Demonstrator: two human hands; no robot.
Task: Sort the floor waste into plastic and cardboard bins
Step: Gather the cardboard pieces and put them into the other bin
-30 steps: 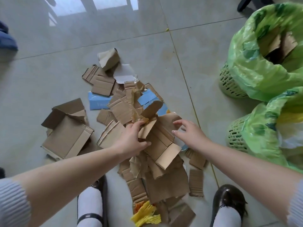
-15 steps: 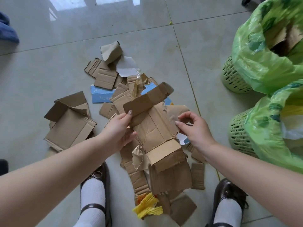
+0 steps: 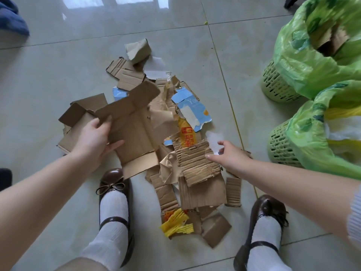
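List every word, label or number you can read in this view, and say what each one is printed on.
"Yac", partly legible and cut off by a tear, on the torn blue carton piece.
A pale letter, perhaps "Y", on the blue piece behind the held cardboard sheet; too blurred to confirm.
Red characters under a red square emblem on the yellow printed cardboard; too small to read.
Nothing readable on the green bin liners.

Head cam only, looking pretty much straight down.
Sits close above the floor [image 3: 58,79], both arms reaching in from the bottom edge, wide-angle.
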